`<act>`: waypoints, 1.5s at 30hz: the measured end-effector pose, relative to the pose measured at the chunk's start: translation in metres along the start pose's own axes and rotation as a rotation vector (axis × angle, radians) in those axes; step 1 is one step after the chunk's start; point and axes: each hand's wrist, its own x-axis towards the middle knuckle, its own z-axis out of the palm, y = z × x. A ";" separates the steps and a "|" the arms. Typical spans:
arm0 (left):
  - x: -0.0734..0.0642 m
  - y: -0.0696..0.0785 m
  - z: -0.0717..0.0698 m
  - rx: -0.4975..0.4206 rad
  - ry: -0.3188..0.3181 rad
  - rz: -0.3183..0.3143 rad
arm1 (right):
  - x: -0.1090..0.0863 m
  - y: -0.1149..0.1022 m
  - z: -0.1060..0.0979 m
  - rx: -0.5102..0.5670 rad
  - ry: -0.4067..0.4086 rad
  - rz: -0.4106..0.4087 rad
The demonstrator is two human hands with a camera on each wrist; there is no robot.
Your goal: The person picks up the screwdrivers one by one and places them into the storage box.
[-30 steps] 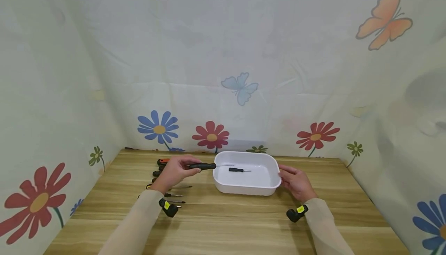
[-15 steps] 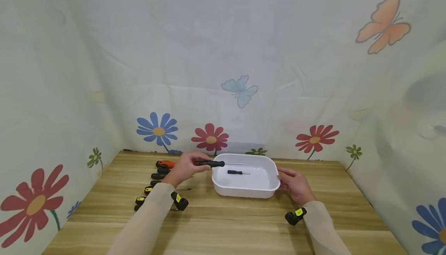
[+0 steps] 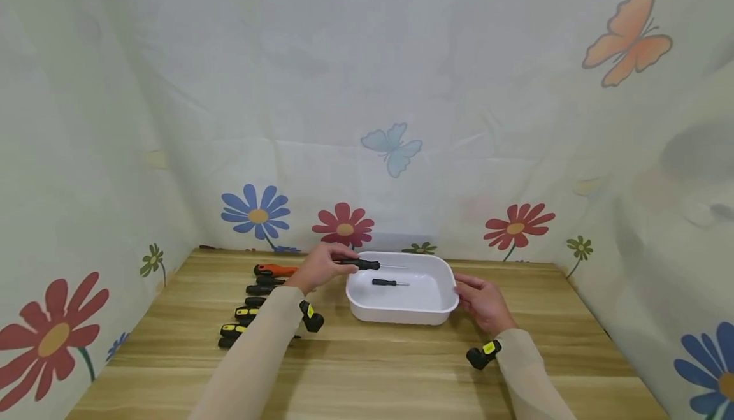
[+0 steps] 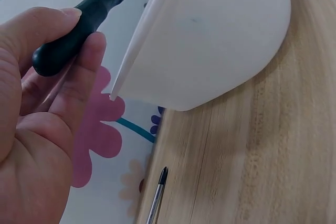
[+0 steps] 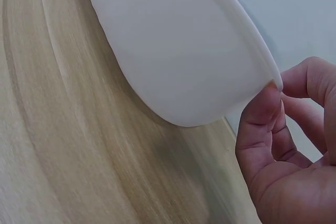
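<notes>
My left hand (image 3: 321, 269) pinches a black-handled screwdriver (image 3: 367, 264) by its handle, between thumb and fingers. Its thin metal shaft points right, over the back left part of a white rectangular box (image 3: 395, 315). In the left wrist view the dark handle (image 4: 79, 32) shows clearly, beside the box's outer wall (image 4: 210, 40). A smaller black screwdriver (image 3: 385, 282) lies on the floor of the box. My right hand (image 3: 487, 305) holds the box's right end; in the right wrist view thumb and finger pinch its rim (image 5: 262, 51).
Several more screwdrivers lie in a column at the left of the wooden table (image 3: 390, 369), one with an orange handle (image 3: 274, 270), others black and yellow (image 3: 246, 311). My left forearm hides part of them. A flowered cloth (image 3: 287, 120) stands behind and at both sides.
My left hand has moved right with the screwdriver, from left of the box to above its left rim. The right hand keeps its hold, and the small screwdriver stays put.
</notes>
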 end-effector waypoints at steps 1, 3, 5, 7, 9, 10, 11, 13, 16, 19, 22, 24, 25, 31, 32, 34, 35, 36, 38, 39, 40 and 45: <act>0.002 0.001 0.001 0.009 -0.001 -0.009 | 0.000 0.000 0.000 -0.001 0.003 0.002; 0.006 0.002 0.003 0.020 -0.004 -0.008 | 0.001 0.000 0.000 -0.004 0.005 0.007; 0.009 0.003 0.005 0.037 -0.010 -0.009 | 0.001 0.001 0.000 -0.001 0.009 0.009; 0.012 0.003 0.007 0.057 -0.016 -0.008 | 0.001 0.001 0.000 -0.002 0.011 0.008; 0.015 0.003 0.010 0.085 -0.019 -0.004 | 0.001 0.001 0.000 -0.002 0.010 0.007; 0.017 0.003 0.012 0.097 -0.020 -0.003 | 0.000 0.002 0.000 -0.004 0.009 0.005; 0.019 0.003 0.013 0.110 -0.023 0.002 | 0.000 0.002 0.000 -0.008 0.010 0.004; 0.023 0.004 0.016 0.135 -0.030 0.016 | 0.000 0.002 0.000 -0.010 0.015 0.004; 0.029 0.008 0.021 0.167 -0.056 0.026 | -0.002 0.002 0.000 -0.019 0.020 0.001; 0.034 0.013 0.026 0.190 -0.089 -0.003 | -0.004 0.000 0.000 -0.030 0.024 0.003; 0.038 0.018 0.030 0.200 -0.101 -0.039 | -0.005 -0.001 0.000 -0.045 0.029 0.012; 0.041 0.019 0.032 0.212 -0.096 -0.044 | -0.004 -0.002 0.001 -0.054 0.019 0.011; 0.043 0.020 0.033 0.218 -0.092 -0.040 | -0.004 -0.003 0.001 -0.054 0.020 0.010; 0.053 0.019 0.041 0.250 -0.090 -0.009 | -0.002 -0.003 0.001 -0.040 0.017 -0.007; 0.055 0.018 0.043 0.256 -0.091 -0.001 | -0.002 -0.003 0.001 -0.040 0.017 -0.007; 0.058 0.016 0.046 0.256 -0.095 -0.001 | -0.002 -0.003 0.001 -0.044 0.013 -0.005; 0.059 0.016 0.047 0.265 -0.095 0.003 | -0.002 -0.003 0.001 -0.045 0.014 -0.004; 0.060 0.016 0.049 0.270 -0.094 -0.001 | -0.002 -0.003 0.002 -0.045 0.016 -0.002; 0.061 0.017 0.051 0.282 -0.099 -0.010 | -0.002 -0.003 0.002 -0.047 0.014 -0.001; 0.061 0.018 0.052 0.290 -0.101 -0.016 | -0.001 -0.003 0.002 -0.046 0.015 -0.001; 0.061 0.020 0.053 0.305 -0.104 -0.009 | -0.001 -0.003 0.002 -0.042 0.017 0.000; 0.062 0.024 0.056 0.374 -0.120 0.009 | -0.002 -0.002 0.003 -0.042 0.018 0.006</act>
